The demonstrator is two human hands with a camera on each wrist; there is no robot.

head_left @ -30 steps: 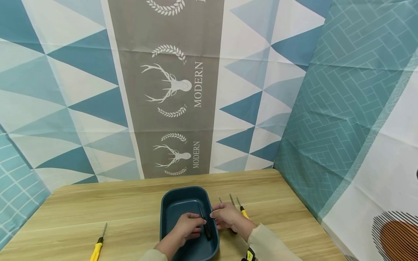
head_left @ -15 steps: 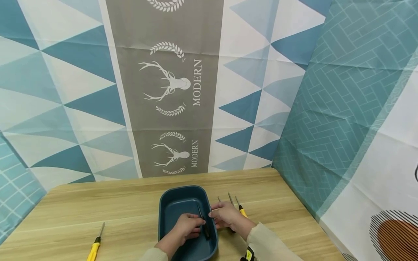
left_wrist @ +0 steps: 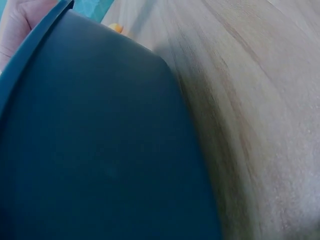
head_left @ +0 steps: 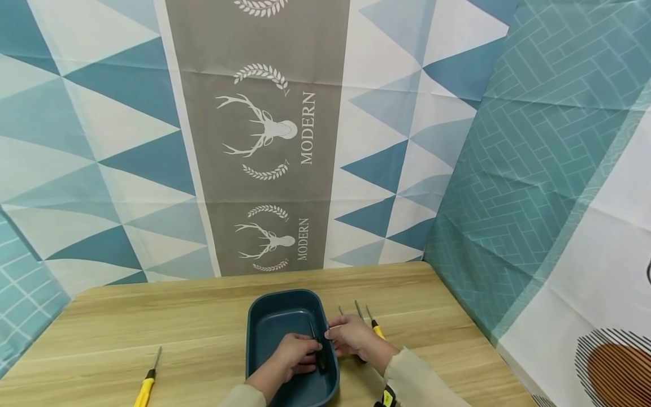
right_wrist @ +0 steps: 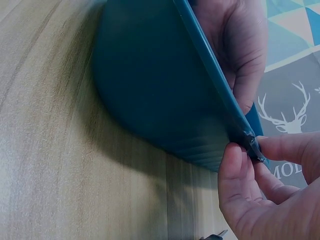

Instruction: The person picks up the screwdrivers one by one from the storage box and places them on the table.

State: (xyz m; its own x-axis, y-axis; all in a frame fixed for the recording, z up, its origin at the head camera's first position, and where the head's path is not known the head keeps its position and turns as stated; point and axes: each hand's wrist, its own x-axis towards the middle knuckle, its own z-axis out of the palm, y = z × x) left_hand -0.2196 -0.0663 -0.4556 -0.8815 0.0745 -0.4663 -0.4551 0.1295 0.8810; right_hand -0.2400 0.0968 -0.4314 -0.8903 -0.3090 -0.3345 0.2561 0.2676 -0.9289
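Note:
A dark blue rectangular tray (head_left: pixel 248 339) stands on the wooden table in the head view. Inside it, my left hand (head_left: pixel 295 351) pinches a slim black screwdriver (head_left: pixel 320 362) between thumb and fingers, near where the shaft meets the handle. The screwdriver's thin shaft points toward the tray's far end. My right hand (head_left: pixel 354 334) grips the tray's right rim; in the right wrist view its thumb and fingers pinch the rim (right_wrist: pixel 220 80) from both sides. The left wrist view is mostly filled by the tray's outer wall (left_wrist: pixel 105 130), so the left fingertips are hidden there.
A yellow-handled screwdriver (head_left: pixel 146 387) lies on the table (head_left: pixel 203 316) at left. Another yellow-handled screwdriver (head_left: pixel 377 328) and two more metal shafts lie behind my right hand. A black and yellow object (head_left: pixel 389 397) sits by the right sleeve. Patterned cloth (head_left: pixel 274 186) hangs behind.
The black screwdriver's handle end has shifted slightly left in the tray, under the left fingers. Both hands otherwise stay nearly still, and the head view has shifted slightly.

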